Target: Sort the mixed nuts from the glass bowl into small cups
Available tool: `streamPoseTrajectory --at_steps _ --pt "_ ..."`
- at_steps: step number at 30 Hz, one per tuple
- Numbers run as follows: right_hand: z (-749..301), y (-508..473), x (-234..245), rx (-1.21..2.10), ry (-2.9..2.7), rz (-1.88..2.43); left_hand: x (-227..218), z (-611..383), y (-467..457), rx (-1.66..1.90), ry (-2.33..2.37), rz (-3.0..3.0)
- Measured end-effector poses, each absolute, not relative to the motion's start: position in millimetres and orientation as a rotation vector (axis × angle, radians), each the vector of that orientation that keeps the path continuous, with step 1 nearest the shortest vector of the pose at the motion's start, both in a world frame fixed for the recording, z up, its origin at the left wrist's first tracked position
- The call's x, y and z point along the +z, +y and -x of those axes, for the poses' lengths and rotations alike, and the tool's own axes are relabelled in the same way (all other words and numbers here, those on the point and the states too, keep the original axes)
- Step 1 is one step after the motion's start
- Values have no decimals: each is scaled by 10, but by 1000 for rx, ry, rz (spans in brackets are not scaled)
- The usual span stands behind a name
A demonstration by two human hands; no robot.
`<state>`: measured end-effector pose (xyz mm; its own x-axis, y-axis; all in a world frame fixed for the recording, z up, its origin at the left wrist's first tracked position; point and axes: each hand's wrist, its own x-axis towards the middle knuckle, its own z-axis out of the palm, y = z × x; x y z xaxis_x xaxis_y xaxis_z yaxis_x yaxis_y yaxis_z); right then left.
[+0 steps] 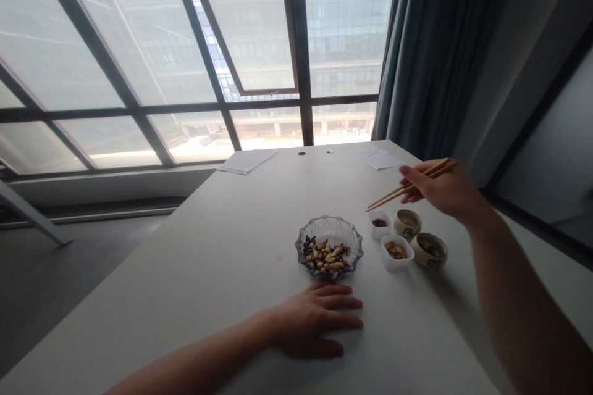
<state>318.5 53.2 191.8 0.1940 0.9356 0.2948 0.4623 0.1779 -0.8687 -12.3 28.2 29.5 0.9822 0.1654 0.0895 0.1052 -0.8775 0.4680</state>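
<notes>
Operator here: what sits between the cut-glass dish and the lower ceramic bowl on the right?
In the head view, a small white square cup holding brown nuts sits between the cut-glass dish and the lower ceramic bowl.

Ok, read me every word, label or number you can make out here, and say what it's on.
Dark mark on the near ceramic cup: too blurred to read.
Dark mark on the far ceramic cup: too blurred to read.
Left paper sheet, right paper sheet: any print too small to read.
</notes>
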Motion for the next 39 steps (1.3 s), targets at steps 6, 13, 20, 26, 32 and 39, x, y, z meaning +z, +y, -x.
streamPoseTrajectory --at_steps 6,13,20,26,32,39 --pt "-2659 549 1722 856 -1829 1264 278 127 290 162 184 -2664" --pt "-2473 568 1621 931 -2014 1232 265 127 292 184 173 -2672" --pt "-2551 599 1629 971 -1963 1227 247 136 297 202 170 -2674" --pt "-2457 634 1526 983 -1970 1230 270 126 286 204 173 -2680" --pt "-2597 583 1639 900 -1812 1275 294 121 288 184 167 -2679" --pt "-3212 297 2015 668 -1560 1508 285 128 295 169 181 -2671"
